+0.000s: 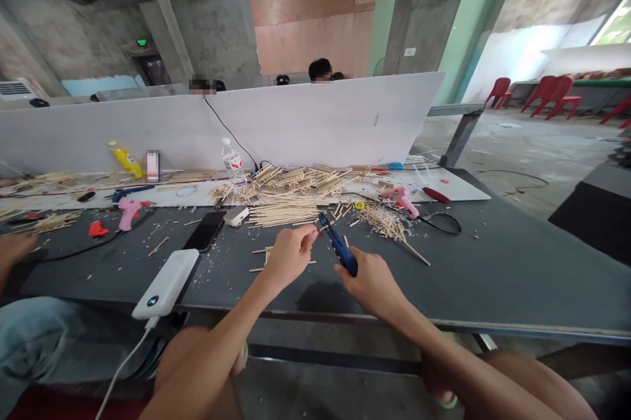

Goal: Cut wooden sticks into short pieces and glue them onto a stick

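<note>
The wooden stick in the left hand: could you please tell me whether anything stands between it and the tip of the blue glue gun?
Nothing visible does. The wooden stick, pinched by the left hand, reaches across open air to the blue glue gun held in the right hand.

Rough wooden sticks (unpainted) on a matt tabletop.

Raw concrete pillars and a plywood-patched wall rise behind a white partition; red plastic chairs line a green-topped table across the dusty concrete floor.
</note>
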Motion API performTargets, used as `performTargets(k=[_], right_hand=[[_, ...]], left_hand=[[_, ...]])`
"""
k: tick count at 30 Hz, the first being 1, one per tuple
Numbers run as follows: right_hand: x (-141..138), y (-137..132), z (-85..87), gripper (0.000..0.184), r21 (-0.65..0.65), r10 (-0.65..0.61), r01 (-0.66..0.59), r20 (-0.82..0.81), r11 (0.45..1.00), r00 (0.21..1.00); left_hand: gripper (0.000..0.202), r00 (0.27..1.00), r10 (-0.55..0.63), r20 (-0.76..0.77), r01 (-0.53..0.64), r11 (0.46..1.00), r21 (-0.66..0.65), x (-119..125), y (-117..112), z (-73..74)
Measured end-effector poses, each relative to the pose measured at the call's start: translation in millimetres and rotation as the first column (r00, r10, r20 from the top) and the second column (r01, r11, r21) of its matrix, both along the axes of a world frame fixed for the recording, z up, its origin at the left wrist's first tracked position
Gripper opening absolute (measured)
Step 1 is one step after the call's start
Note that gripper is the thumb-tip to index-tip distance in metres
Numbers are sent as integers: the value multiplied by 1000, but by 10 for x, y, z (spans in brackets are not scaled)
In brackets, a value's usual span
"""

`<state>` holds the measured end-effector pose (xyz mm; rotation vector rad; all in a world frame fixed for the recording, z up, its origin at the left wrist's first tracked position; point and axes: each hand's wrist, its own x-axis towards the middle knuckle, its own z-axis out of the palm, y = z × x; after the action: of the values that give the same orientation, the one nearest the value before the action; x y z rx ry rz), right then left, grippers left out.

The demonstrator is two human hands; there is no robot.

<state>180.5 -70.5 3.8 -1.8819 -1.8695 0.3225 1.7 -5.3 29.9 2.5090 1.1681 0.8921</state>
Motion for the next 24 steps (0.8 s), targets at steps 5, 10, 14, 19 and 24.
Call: performTargets(k=[5, 10, 14, 19, 24], right_hand=[[13, -20, -1, 16, 6, 9, -9, -10, 1000, 1000], [8, -20, -6, 16, 0, 1, -1, -2, 1000, 1000], [-2, -23, -6, 17, 2, -3, 3, 5, 1000, 1000], [-9, -17, -21, 17, -7, -14, 15, 25, 1000, 1000], [-9, -5, -42, 17, -10, -9, 10, 39, 1000, 999]], left_hand=[[26, 999, 31, 20, -33, 994, 103, 15, -38, -13], [26, 999, 36, 22, -38, 988, 148, 22, -50, -29], [26, 999, 37, 5, -37, 986, 165, 17, -56, -19], [25, 998, 51, -20, -47, 983, 176, 10, -58, -24], [25, 998, 55, -34, -48, 983, 177, 7, -52, -39]])
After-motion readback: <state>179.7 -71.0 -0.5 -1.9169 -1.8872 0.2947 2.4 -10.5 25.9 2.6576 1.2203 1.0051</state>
